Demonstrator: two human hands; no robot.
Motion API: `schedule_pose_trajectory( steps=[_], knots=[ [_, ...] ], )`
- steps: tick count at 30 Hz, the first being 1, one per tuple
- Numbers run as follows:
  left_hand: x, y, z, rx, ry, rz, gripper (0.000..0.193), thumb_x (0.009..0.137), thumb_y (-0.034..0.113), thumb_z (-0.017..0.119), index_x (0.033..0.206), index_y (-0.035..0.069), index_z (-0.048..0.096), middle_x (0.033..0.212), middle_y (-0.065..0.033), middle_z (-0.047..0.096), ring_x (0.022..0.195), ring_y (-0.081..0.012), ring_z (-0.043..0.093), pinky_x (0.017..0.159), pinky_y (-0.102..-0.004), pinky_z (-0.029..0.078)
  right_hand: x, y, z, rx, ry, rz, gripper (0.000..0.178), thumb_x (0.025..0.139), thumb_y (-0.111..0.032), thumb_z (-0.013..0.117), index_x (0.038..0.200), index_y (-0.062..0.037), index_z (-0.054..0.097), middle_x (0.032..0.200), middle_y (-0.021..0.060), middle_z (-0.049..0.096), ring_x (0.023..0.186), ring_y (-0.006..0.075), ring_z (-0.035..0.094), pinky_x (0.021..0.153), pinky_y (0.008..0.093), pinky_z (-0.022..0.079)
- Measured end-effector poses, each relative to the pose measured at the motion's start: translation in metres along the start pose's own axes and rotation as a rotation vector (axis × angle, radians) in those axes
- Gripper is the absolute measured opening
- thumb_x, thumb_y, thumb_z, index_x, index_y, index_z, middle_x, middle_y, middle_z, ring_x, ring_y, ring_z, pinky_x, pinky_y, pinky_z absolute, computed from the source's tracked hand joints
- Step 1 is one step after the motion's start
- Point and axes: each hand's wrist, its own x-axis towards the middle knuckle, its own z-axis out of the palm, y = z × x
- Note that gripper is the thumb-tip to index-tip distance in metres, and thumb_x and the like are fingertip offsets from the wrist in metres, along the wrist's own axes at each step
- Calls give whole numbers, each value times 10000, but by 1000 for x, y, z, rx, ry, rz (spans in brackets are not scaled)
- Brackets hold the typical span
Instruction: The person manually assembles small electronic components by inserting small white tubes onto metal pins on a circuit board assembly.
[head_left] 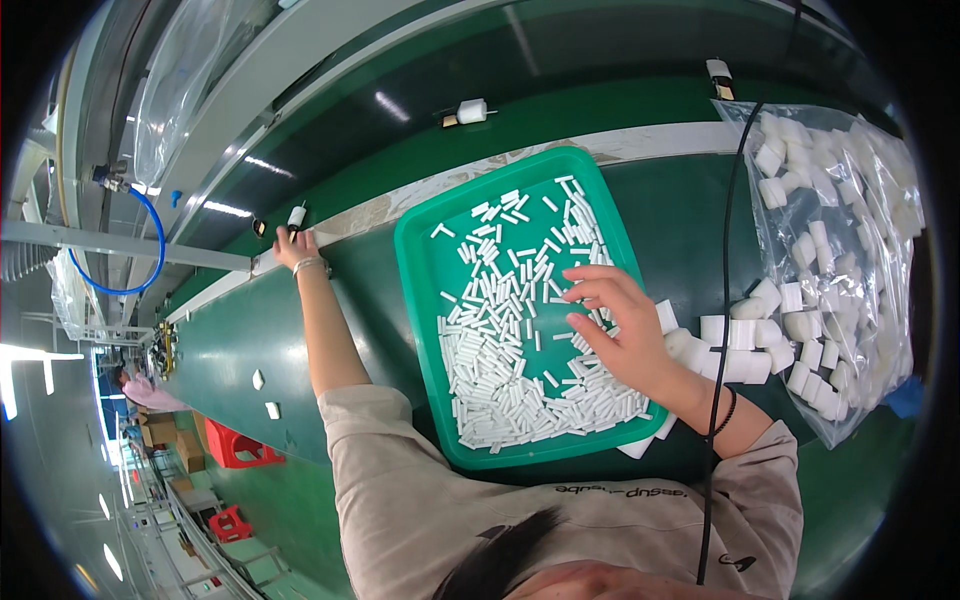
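My left hand [295, 247] reaches out to the conveyor belt at the far left. Its thumb and a finger close around the dark lower end of a small white cylindrical part [297, 215], which has a thin pin on top. A dark and gold piece [259, 228] lies just left of that hand. Over the right side of a green tray [412, 300], my right hand [622, 325] hovers with fingers spread and slightly curved. Many short white tubes [495, 300] lie loose in the tray, heaped toward its near side; some are beneath my right fingertips.
Two similar white parts, one mid-belt [471, 112] and one farther right [718, 70], sit on the green conveyor. A clear bag [840, 250] spills white foam-like blocks [740, 335] beside the tray. A black cable [728, 250] hangs across the right side. Red stools [238, 445] stand at left.
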Motion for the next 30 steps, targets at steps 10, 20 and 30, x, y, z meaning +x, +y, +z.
schedule_pose_trajectory(
  steps=[10,20,30],
  knots=[
    [-38,5,21,1934,-7,270,582,775,567,362,1220,198,435,1334,-38,310,1224,-271,234,969,-464,166,0,1,0,-89,-78,-42,130,694,-30,588,815,-65,554,963,51,561,875,235,519,725,314,429],
    [-46,0,21,1926,-51,287,603,797,566,302,1272,199,367,1383,-114,191,1268,-287,166,1020,-424,112,-5,-1,8,-514,-350,-257,514,557,-302,708,997,-90,549,891,23,483,803,189,435,639,331,360],
    [-52,4,12,1863,-3,395,587,780,544,377,1250,193,398,1373,-148,199,1245,-280,233,1013,-367,181,-17,14,20,-613,-504,-414,211,648,-229,638,760,-109,504,722,2,453,752,155,454,604,267,378]
  ],
)
